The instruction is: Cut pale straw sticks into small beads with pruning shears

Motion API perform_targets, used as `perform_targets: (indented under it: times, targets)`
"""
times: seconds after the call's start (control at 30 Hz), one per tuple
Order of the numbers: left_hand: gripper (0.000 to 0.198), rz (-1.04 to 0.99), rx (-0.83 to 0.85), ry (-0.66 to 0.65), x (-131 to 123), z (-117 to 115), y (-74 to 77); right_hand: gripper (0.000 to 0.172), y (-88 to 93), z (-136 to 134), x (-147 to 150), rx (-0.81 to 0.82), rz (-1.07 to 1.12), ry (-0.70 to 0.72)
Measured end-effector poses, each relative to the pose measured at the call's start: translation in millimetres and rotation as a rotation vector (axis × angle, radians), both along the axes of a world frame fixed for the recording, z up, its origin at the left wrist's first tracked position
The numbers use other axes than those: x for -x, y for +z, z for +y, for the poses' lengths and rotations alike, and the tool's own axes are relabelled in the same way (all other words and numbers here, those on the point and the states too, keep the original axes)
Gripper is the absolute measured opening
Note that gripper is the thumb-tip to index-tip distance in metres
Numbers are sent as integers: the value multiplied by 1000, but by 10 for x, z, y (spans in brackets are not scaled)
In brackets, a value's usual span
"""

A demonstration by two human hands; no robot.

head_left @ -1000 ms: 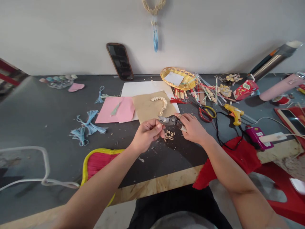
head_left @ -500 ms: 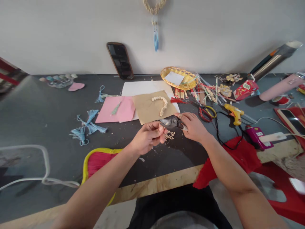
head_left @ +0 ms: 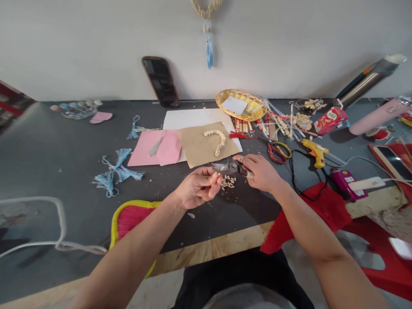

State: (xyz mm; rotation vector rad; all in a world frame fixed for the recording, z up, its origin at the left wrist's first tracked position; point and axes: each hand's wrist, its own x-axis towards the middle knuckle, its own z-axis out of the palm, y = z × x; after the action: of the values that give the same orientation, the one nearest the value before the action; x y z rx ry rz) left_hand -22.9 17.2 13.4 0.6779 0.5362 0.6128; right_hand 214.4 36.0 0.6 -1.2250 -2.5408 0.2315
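Note:
My right hand point(head_left: 260, 172) is wrapped round the handles of dark pruning shears point(head_left: 232, 166), whose blades point left. My left hand point(head_left: 198, 187) has its thumb and fingers pinched together just below the blades. A small pale stick point(head_left: 217, 173) seems to show at those fingertips, though most of it is hidden. Under the shears, several short cream cut pieces point(head_left: 228, 182) lie scattered on the dark tabletop. Beyond them a curved strand of cream pieces point(head_left: 222, 138) rests on a sheet of brown paper point(head_left: 193, 143).
Blue tassels point(head_left: 119, 169) and pink paper point(head_left: 141, 148) lie to the left. A wicker basket point(head_left: 257, 112), scissors point(head_left: 277, 152), a yellow glue gun point(head_left: 317, 152) with its cord and a purple box point(head_left: 346, 182) are on the right. A phone point(head_left: 161, 81) leans against the wall.
The shears have tilted slightly, and their tip sits a little further left. My left fingertips have shifted slightly down and left. Both hands keep their grip.

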Motion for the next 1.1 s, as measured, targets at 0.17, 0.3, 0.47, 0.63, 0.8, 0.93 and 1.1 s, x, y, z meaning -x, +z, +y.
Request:
perform_targets:
  times: [0.17,0.3,0.47,0.63,0.8,0.93,1.1]
  targets:
    - [27,339,-412,446,-110,-49,4,46,-33,-7,37,-26,-46,-149]
    - [27,564,-638,577,-121,-78,-29,50,-52,-19,61,-65,-88,-171]
    - [32,364,-429,398,-108,-57,-4,56,-37,-5,19,-47,-103,-88]
    - [31,247,-255,296,-108,-48,45,54,-27,8,9,-12,-52,-68]
    - [24,144,-120,242,-89,-49,76,51,-8,3,16,-22,-36,-71]
    - [22,67,-92,196,-95,-80,95,47,-19,18,-8,-96,-30,-51]
    - [22,5,-41,51,-94,-123,78,61,-66,21,-19,-133,-26,38]
